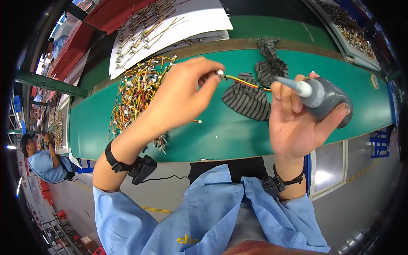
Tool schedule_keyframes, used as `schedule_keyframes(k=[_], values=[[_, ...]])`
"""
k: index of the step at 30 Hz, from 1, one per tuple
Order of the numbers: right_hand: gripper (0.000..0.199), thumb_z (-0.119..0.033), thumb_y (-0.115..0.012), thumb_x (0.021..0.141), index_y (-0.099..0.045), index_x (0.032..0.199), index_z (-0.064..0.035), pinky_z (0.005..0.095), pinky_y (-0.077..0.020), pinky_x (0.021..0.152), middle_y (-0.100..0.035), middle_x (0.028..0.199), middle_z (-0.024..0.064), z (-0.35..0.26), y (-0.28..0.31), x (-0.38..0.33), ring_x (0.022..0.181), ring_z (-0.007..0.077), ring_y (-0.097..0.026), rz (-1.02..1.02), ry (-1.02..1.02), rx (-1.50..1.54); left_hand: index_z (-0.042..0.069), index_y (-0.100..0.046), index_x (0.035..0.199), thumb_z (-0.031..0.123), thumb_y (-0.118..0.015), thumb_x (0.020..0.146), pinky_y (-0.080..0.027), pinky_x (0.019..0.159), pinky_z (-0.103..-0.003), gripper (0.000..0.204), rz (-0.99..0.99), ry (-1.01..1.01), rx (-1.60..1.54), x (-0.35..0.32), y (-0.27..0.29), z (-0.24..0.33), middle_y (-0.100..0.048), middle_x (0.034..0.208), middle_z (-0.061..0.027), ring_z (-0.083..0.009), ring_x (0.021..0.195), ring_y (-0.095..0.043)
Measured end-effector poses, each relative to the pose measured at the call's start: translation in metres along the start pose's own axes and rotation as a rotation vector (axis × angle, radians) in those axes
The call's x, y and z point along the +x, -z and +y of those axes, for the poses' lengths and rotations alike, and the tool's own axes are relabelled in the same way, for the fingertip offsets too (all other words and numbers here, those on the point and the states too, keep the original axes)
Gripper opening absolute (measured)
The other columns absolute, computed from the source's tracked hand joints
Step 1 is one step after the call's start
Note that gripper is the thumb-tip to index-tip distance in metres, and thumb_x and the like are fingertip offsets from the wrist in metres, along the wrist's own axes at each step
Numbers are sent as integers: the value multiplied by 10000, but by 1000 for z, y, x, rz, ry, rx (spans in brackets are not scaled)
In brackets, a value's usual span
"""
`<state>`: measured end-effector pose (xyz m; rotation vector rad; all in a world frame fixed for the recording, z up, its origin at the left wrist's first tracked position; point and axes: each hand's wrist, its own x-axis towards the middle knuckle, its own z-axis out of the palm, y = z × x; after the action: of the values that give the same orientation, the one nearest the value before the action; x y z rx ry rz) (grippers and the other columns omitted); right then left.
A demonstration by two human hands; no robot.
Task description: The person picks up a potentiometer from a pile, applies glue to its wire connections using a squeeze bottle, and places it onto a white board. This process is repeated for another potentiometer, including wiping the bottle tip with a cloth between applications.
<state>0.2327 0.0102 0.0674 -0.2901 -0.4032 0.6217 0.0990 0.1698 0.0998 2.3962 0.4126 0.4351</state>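
Note:
My left hand (185,91) pinches a small white connector (220,73) between thumb and forefinger. From it a wire harness (246,83) of yellow, red and dark leads runs across to my right hand (297,123). That hand is closed round a dark grey squeeze bottle (326,102), whose pale tapered nozzle points to the left, and the wires end at its fingers. Behind and partly under my left hand lies a heap of wire harnesses (136,91) with white connectors. A striped grey cloth (250,100) is crumpled on the green table between my hands.
White sheets (204,21) with rows of harnesses lie beyond the green table (229,142). A tray of small parts (350,27) stands at the far right, and a tape roll (374,81) sits near the right edge. At the left another person (44,159) works.

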Motion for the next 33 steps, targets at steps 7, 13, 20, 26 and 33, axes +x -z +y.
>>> schedule_keyframes(k=[7,13,20,26,33], values=[[611,-562,-445,925,-522,1115,13,460,-306,1082,-468,733,29,22,-18,16,600,121,-370,227,6,-215,-33,-655,1000,117,-607,824,-516,732,-353,236,252,-70,347,55,70,-70,-679,866,-185,-290,801,-673],[598,-552,-410,944,-538,1108,9,434,-321,1069,-453,685,24,7,13,3,570,118,-362,163,-51,-185,31,-683,1006,189,-625,796,-506,791,-345,269,364,116,399,119,154,-168,-686,925,-173,-283,858,-669],[599,-559,-376,953,-530,1149,-16,376,-372,953,-443,671,22,-1,34,-8,534,113,-349,265,-40,-260,20,-662,1078,214,-620,805,-473,839,-326,338,242,180,553,145,137,-255,-680,981,-172,-285,943,-643],[618,-578,-394,937,-517,1157,-14,357,-383,899,-468,707,32,-11,41,-12,530,116,-370,318,1,-248,22,-669,1056,306,-611,791,-482,839,-353,393,234,250,718,133,150,-266,-677,982,-192,-275,915,-654],[568,-543,-472,918,-529,1112,-12,299,-459,696,-548,783,57,-35,66,-34,563,119,-439,294,232,-827,1,-615,1105,163,-619,861,-492,800,-324,293,43,-180,318,71,49,-96,-642,962,-145,-232,891,-638]])
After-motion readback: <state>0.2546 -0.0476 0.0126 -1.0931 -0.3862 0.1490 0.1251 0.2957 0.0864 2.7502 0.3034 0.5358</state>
